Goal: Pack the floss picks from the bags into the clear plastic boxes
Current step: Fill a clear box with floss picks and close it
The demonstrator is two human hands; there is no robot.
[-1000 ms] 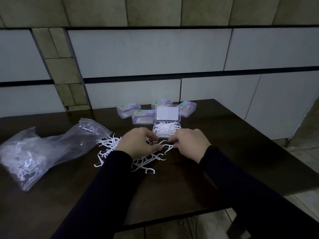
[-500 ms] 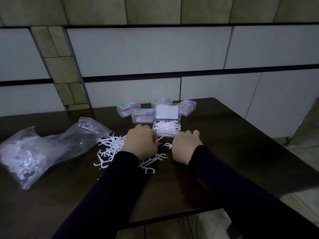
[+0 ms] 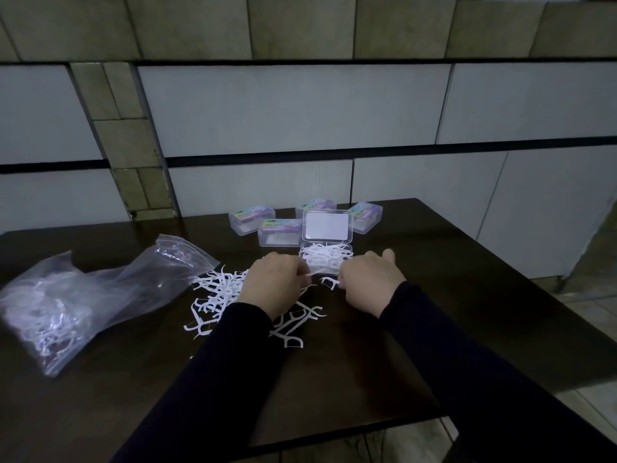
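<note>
Left hand [image 3: 272,285] pinching a floss pick [image 3: 310,274], right hand [image 3: 369,282] another [image 3: 330,281]; could snag and spill from heaped open box [image 3: 325,260].

You face a dim room: dark wooden table [image 3: 467,295], pale wall panels [image 3: 293,108] with black strips, olive tiles [image 3: 187,25] above, tiled floor [image 3: 597,305] right.

Dark wooden table [image 3: 434,312], set against a tiled wall. On it, at left, clear plastic bag [image 3: 83,295] with floss picks inside; in the middle, loose pile of white floss picks [image 3: 220,292]; behind, open clear box [image 3: 325,259] partly filled; further back, four lidded boxes [image 3: 251,218], seemingly labelled.
</note>
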